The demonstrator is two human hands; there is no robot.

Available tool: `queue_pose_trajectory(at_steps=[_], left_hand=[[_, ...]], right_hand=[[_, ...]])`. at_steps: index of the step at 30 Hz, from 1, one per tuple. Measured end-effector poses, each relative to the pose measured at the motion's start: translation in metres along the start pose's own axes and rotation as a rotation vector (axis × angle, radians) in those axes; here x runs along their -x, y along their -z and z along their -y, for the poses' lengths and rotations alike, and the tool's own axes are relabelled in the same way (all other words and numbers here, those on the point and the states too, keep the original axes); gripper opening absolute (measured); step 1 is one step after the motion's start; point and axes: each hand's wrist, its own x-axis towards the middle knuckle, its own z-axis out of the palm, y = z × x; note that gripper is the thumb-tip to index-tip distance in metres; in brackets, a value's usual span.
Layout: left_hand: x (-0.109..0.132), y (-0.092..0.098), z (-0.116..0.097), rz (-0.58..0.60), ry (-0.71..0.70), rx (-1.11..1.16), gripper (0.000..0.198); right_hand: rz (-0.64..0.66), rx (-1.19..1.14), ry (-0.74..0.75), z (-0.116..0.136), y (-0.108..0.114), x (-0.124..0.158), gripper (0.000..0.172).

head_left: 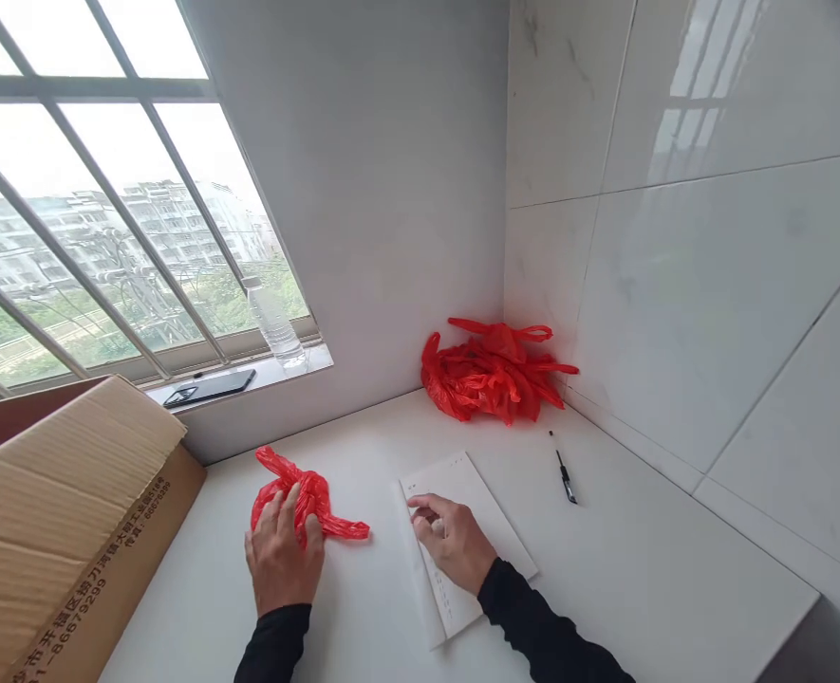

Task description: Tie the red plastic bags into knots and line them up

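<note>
My left hand (pixel 286 550) rests on a crumpled red plastic bag (pixel 314 498), its fingers spread over the near side. The bag's handles stick out at the upper left and to the right. Over a white notebook (pixel 487 531), my right hand (pixel 455 541) is half curled, thumb and index finger apart near the left edge of the paper. I see nothing between those fingers; whether they touch the page I cannot tell. Small handwritten marks show on the notebook. A black pen (pixel 566 477) lies on the white table (pixel 363 607), right of the notebook.
A heap of red plastic bags (pixel 494 375) lies in the corner against the walls. An open cardboard box (pixel 70 512) stands at the left. On the windowsill are a dark phone (pixel 213 387) and a clear plastic bottle (pixel 275 327). The tiled wall (pixel 718 313) borders the table's right side.
</note>
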Motion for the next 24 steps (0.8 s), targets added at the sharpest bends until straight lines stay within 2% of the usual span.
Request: queue_pose_trajectory(at_steps=[2,4,8,11,15,18,21,24], left_hand=[[0.013,0.01,-0.012,-0.143,-0.01,0.135,0.042],[0.032,0.017,-0.025,-0.216,-0.034,0.247,0.037],[0.06,0.017,-0.04,-0.179,-0.092,0.379,0.032],[0.067,0.013,-0.038,-0.123,-0.017,0.448,0.03],[0.069,0.01,-0.034,-0.048,0.15,0.547,0.029],[0.071,0.012,-0.036,-0.013,0.209,0.608,0.029],[0.071,0.016,-0.039,0.016,0.277,0.697,0.027],[0.068,0.022,-0.041,0.113,0.444,0.926,0.025]], right_hand=[[-0.181,0.167,-0.017,-0.007,0.016,-0.023,0.032],[-0.281,0.275,-0.036,-0.015,0.03,-0.054,0.038],[-0.319,0.468,-0.022,-0.028,0.041,-0.119,0.048],[-0.287,0.581,-0.021,-0.037,0.034,-0.146,0.048],[-0.284,0.659,-0.021,-0.047,0.027,-0.153,0.044],[-0.298,0.651,-0.006,-0.048,0.027,-0.152,0.04],[-0.319,0.587,0.035,-0.036,0.027,-0.151,0.041],[-0.327,0.488,0.101,-0.013,0.023,-0.14,0.043]])
